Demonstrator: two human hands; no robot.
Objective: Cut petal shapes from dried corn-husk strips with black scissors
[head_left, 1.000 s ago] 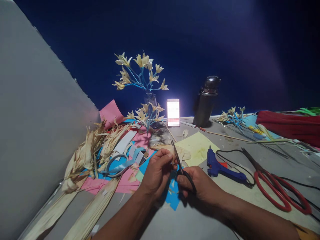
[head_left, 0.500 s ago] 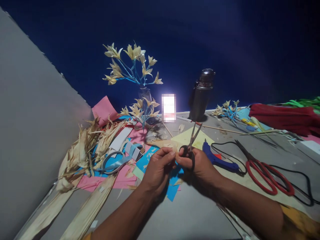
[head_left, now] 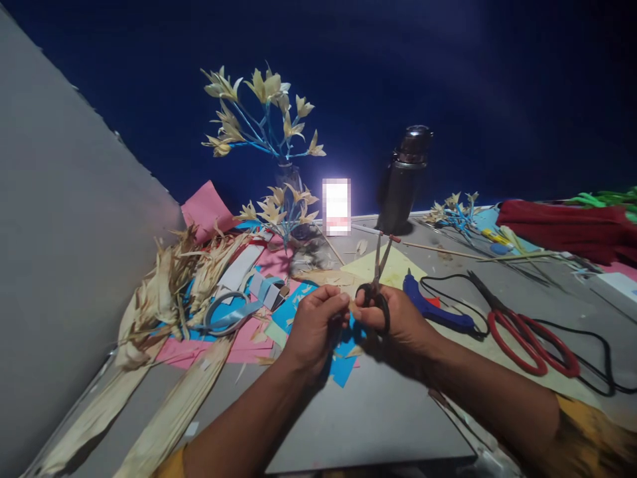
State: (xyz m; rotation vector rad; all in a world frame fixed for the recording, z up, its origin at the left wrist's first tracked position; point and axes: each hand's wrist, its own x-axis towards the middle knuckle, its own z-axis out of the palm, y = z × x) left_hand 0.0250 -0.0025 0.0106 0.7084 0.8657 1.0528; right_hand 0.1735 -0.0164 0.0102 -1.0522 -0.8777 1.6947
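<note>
My left hand [head_left: 318, 325] is closed in a pinch, its thumb and fingertips on a small pale piece of husk [head_left: 353, 307] that is mostly hidden by the fingers. Close beside it, my right hand [head_left: 393, 312] has its fingers around small black-handled scissors [head_left: 379, 269]. The blades point up and away, slightly parted, with nothing between them. The right thumb and fingertip also meet at the husk piece. Under the hands lie blue paper [head_left: 343, 368] and pale scraps.
Dried corn husks [head_left: 164, 292] and a tape roll [head_left: 226, 315] lie left. Husk flowers [head_left: 266, 86] stand in a bottle behind. A blue glue gun [head_left: 435, 312], red-handled scissors [head_left: 527, 338] and a dark cord are at right. A flask [head_left: 403, 186] stands at the back.
The view has tilted slightly, so most things sit a little higher. The scissors' blades have turned a bit more upright and look closer together. Both hands keep their hold.
</note>
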